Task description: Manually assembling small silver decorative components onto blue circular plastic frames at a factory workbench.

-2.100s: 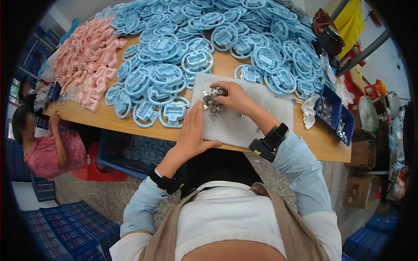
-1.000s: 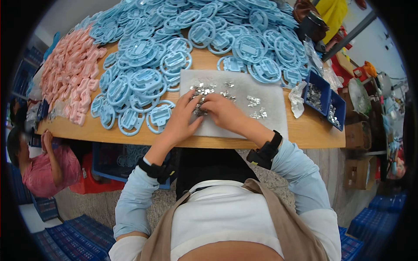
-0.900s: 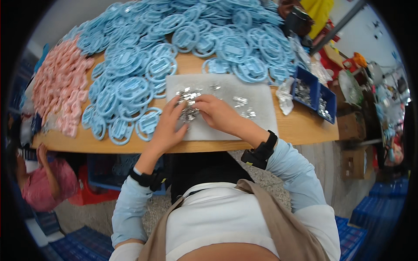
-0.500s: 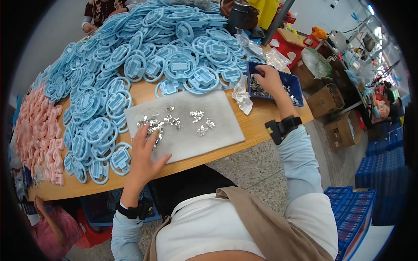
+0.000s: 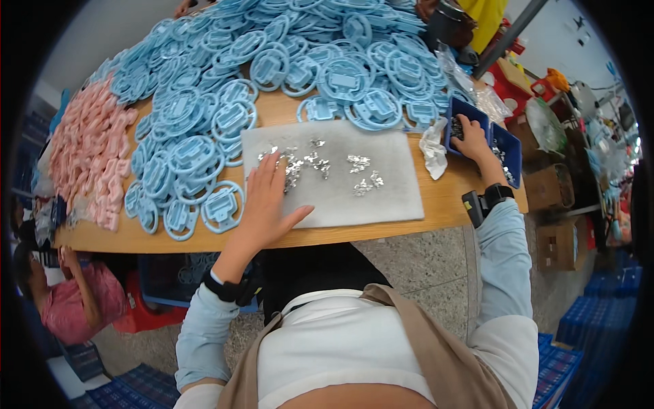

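The small shiny metal pieces (image 5: 320,163) scattered on the grey felt mat (image 5: 381,198) are too small to tell their shape; the left hand (image 5: 267,204) lies flat over some of them at the mat's left end, hiding whatever sits under the palm; the fingertips of the right hand (image 5: 471,138) dip into the dark blue plastic tray (image 5: 507,146) at the right, so what they touch cannot be told; the heap of light blue round plastic frames (image 5: 272,68) is cut off by the far edge; the pink plastic parts (image 5: 85,157) blur toward the left rim.
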`<state>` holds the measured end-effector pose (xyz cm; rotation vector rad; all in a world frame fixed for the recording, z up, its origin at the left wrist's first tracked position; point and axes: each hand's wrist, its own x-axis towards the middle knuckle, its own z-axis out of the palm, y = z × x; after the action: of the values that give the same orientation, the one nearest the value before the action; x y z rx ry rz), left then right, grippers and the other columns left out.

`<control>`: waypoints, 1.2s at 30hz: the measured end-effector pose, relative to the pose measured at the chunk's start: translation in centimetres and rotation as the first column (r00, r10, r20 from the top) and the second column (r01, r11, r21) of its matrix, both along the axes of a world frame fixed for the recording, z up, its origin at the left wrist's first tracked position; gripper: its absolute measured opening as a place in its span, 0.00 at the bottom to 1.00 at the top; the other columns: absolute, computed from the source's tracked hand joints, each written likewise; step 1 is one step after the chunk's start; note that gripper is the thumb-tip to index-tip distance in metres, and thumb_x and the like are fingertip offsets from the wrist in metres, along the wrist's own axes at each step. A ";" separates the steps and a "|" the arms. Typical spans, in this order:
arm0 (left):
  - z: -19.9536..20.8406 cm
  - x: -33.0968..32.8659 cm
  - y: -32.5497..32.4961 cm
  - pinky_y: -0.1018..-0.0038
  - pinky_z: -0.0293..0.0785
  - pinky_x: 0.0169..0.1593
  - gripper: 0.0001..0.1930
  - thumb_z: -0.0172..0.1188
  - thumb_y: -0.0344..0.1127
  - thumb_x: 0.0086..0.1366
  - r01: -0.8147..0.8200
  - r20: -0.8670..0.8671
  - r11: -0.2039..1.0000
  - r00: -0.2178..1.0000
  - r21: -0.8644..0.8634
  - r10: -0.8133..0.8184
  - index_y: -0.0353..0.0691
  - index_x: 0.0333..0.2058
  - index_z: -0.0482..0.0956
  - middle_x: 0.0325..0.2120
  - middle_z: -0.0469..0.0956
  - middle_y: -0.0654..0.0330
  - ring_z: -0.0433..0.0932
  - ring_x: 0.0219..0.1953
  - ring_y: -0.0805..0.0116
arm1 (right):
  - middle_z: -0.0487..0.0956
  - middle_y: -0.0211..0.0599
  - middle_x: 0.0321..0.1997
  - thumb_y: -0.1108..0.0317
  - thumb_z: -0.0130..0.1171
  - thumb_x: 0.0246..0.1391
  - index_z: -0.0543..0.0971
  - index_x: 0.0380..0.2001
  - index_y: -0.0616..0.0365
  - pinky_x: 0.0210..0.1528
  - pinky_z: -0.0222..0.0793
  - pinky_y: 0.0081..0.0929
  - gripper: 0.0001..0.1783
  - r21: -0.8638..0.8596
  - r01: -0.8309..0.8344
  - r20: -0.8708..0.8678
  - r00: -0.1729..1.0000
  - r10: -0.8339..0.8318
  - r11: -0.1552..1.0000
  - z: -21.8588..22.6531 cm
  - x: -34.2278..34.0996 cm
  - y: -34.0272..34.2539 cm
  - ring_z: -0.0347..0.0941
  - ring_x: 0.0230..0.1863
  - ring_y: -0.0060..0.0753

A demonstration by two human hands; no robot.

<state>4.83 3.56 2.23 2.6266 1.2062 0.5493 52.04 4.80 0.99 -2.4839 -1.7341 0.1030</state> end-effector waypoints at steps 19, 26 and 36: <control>0.5 4.6 4.5 0.53 0.45 0.63 0.39 0.56 0.55 0.54 0.282 -0.310 0.946 0.895 -0.161 -0.320 0.37 0.58 0.56 0.61 0.48 0.47 0.48 0.64 0.51 | 0.78 0.46 0.33 0.67 0.63 0.39 0.77 0.36 0.58 0.42 0.67 0.31 0.16 0.284 -0.023 -0.234 0.968 0.092 0.959 1.0 2.5 0.2 0.74 0.38 0.43; 0.9 3.6 2.0 0.49 0.42 0.62 0.36 0.54 0.57 0.56 0.320 -0.355 0.918 0.851 -0.235 -0.387 0.44 0.58 0.57 0.62 0.44 0.46 0.44 0.64 0.48 | 0.69 0.24 0.22 0.69 0.61 0.46 0.76 0.35 0.57 0.16 0.50 0.14 0.11 0.098 0.310 -0.819 0.564 -0.100 0.946 3.5 0.9 -0.4 0.60 0.18 0.15; -0.5 2.9 4.2 0.46 0.39 0.61 0.45 0.51 0.64 0.54 0.179 -0.437 0.982 0.879 -0.066 -0.190 0.39 0.61 0.50 0.63 0.43 0.48 0.41 0.65 0.49 | 0.69 0.23 0.26 0.70 0.58 0.51 0.74 0.39 0.56 0.13 0.46 0.05 0.11 0.158 0.346 -0.987 0.034 0.156 0.925 5.6 1.1 -1.5 0.57 0.19 0.09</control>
<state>7.76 7.72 1.78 2.8962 1.0327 -0.1087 53.15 3.32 6.62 -1.3417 -0.7219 1.1248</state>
